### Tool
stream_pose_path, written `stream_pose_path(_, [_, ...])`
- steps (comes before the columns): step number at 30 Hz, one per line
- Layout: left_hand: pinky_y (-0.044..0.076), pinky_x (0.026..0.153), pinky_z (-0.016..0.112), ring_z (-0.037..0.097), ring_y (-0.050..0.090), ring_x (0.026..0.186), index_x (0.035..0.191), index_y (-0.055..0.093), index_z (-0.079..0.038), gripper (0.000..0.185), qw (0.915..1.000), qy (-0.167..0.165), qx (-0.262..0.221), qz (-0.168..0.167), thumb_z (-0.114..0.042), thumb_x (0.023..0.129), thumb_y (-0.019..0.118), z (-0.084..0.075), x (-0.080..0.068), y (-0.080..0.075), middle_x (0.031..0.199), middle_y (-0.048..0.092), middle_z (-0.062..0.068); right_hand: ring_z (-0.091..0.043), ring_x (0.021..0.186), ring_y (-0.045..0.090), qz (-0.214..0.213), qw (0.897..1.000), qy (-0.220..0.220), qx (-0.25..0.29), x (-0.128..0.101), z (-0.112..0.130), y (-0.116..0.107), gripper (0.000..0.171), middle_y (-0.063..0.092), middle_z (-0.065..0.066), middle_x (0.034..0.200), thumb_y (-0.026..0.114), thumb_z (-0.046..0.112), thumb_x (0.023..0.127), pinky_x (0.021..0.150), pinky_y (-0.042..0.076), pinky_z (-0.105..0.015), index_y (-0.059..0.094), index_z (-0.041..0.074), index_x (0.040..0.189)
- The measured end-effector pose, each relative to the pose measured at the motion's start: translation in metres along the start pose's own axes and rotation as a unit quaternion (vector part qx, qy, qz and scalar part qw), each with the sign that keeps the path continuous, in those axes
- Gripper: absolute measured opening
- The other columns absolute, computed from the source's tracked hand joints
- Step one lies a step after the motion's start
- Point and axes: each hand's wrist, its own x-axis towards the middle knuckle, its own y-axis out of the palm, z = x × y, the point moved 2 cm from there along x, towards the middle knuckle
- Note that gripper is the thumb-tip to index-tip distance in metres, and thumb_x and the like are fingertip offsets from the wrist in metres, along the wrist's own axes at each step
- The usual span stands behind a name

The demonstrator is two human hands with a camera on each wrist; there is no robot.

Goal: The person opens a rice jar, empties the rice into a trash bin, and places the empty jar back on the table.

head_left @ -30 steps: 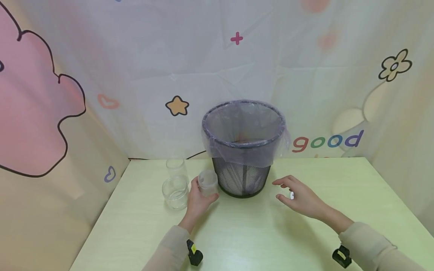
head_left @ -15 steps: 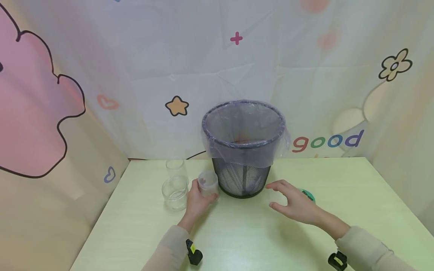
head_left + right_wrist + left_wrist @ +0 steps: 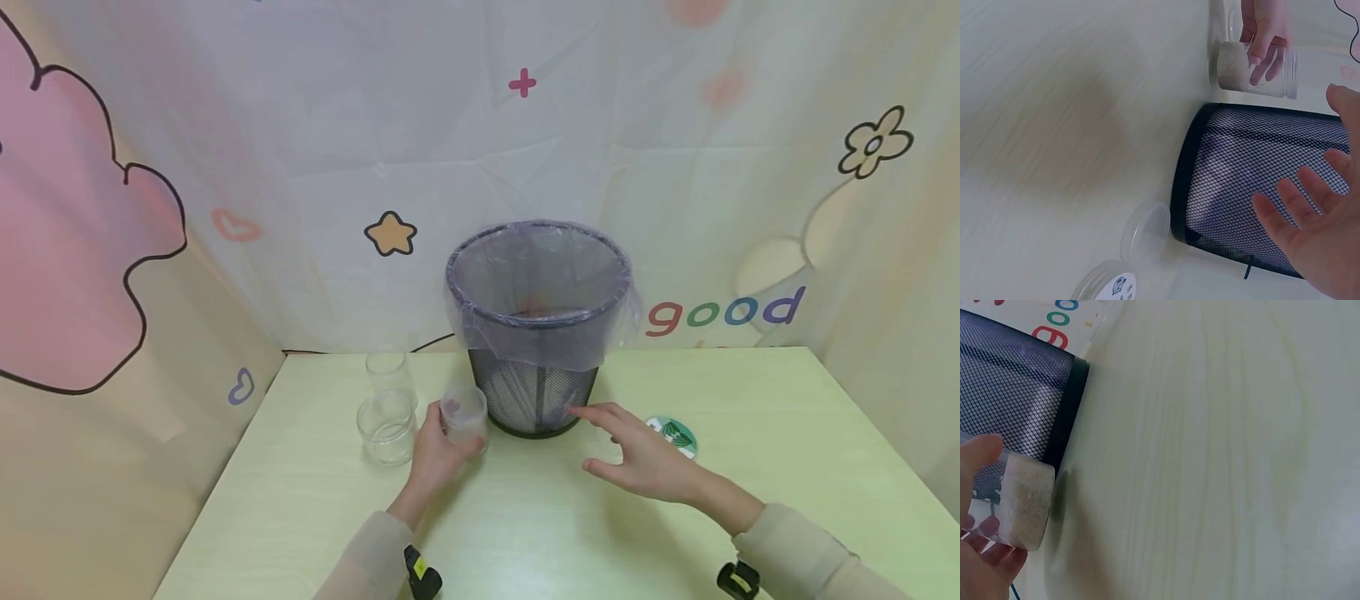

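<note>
Leftward drifts the right hand (image 3: pixel 645 462) (fingers spread); left hand (image 3: pixel 435 446) grips the jar (image 3: pixel 465 414).

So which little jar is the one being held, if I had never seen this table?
Find the black mesh bin with the plastic liner in the middle of the table. Just left of its base, the left hand grips a small clear jar. Unlike the two empty clear jars further left, it has pale powder at its bottom.

Black mesh bin (image 3: pixel 534 400) with translucent lilac liner (image 3: pixel 540 283); pale yellow-green wood-grain surface (image 3: pixel 525 533); clear jar (image 3: pixel 465 412) holding whitish grains; green-and-white patterned lid (image 3: pixel 673 435); beige sleeves (image 3: pixel 810 554).
</note>
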Motion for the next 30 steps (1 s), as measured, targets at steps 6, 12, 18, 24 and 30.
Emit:
stream_pose_path(6, [0.045,0.09,0.045,0.029,0.055,0.108,0.122,0.046,-0.009,0.069,0.9995,0.018,-0.009,0.024,-0.019,0.063,0.082,-0.006,-0.011,-0.002,0.116,0.059,0.013,-0.016,0.102,0.052,0.005,1.0,0.007,0.008,0.003,0.006,0.0,0.061,0.052,-0.002,0.118,0.072,0.02,0.078,0.074,0.053,-0.034,0.046,0.011,0.133])
stream_pose_path(12, [0.045,0.088,0.044,0.027,0.055,0.104,0.12,0.047,-0.012,0.069,0.9988,0.03,-0.01,0.038,-0.02,0.062,0.083,-0.014,-0.018,0.0,0.113,0.06,0.009,-0.014,0.087,0.057,-0.015,1.0,-0.011,-0.009,0.011,0.011,-0.001,0.056,0.055,-0.004,0.109,0.073,0.019,0.077,0.061,0.051,-0.022,0.051,0.007,0.127])
stream_pose_path(18, [0.045,0.085,0.04,0.023,0.055,0.101,0.12,0.048,-0.014,0.07,0.9978,0.046,-0.009,0.047,-0.019,0.061,0.083,-0.024,-0.024,0.006,0.109,0.06,0.006,-0.011,0.081,0.055,-0.024,0.999,-0.017,-0.026,0.019,0.014,-0.001,0.054,0.055,-0.002,0.103,0.073,0.022,0.077,0.058,0.046,-0.019,0.053,0.008,0.124])
stream_pose_path(24, [0.045,0.086,0.037,0.019,0.054,0.101,0.121,0.048,-0.013,0.07,0.9947,0.083,-0.017,0.059,-0.02,0.062,0.084,-0.034,-0.031,0.014,0.11,0.059,0.002,-0.012,0.077,0.056,-0.032,0.998,-0.011,-0.06,0.027,0.021,-0.002,0.054,0.056,-0.004,0.101,0.074,0.028,0.076,0.061,0.048,-0.021,0.056,0.007,0.122])
stream_pose_path(30, [0.045,0.087,0.035,0.015,0.054,0.101,0.122,0.048,-0.015,0.07,0.992,0.103,-0.03,0.066,-0.021,0.062,0.084,-0.045,-0.039,0.023,0.11,0.059,-0.002,-0.012,0.076,0.053,-0.044,0.994,0.01,-0.095,0.036,0.031,-0.001,0.049,0.057,-0.005,0.098,0.071,0.035,0.078,0.066,0.049,-0.027,0.06,0.006,0.116])
